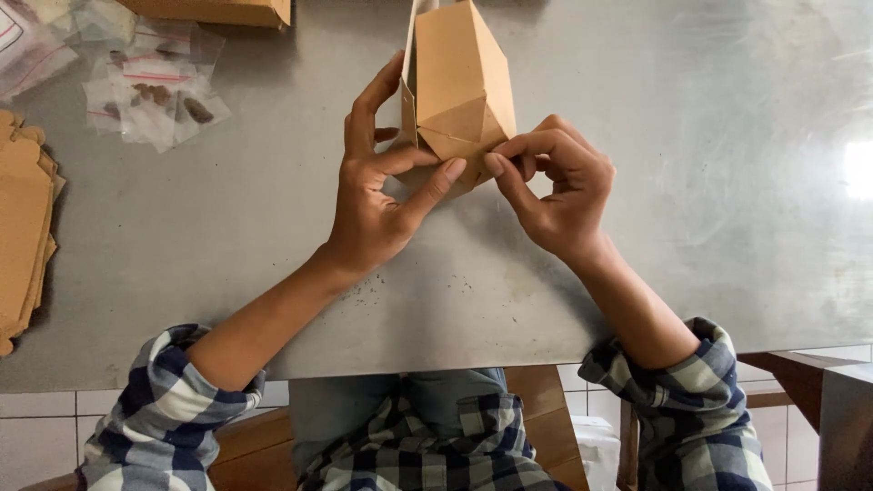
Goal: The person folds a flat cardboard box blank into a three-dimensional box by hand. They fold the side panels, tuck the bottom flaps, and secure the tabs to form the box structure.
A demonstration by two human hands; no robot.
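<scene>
One brown kraft-paper bag with folded gusset base (459,86) lies on the grey brushed-metal table (709,227), base end toward the person, held between both hands near the table's middle. Left hand (377,195) grasps the bag's left edge, index finger up along the side, thumb pressed across the bottom fold, probably to keep the base flaps flat. Right hand (555,186) pinches the bottom corner flap between thumb and curled fingers, looks like it's creasing or tucking that fold; both hands are closed on the bag, neither free. Stack of flat brown cardboard blanks (23,227) sits at the far left edge, count unclear, several layers. Small clear plastic zip pouches with dark contents (155,86) at top left, roughly four or five, overlapping so exact count unsure. One brown cardboard box (214,11) at the top edge, mostly cut off. Checked blue-white shirt sleeves (164,409) visible below.
</scene>
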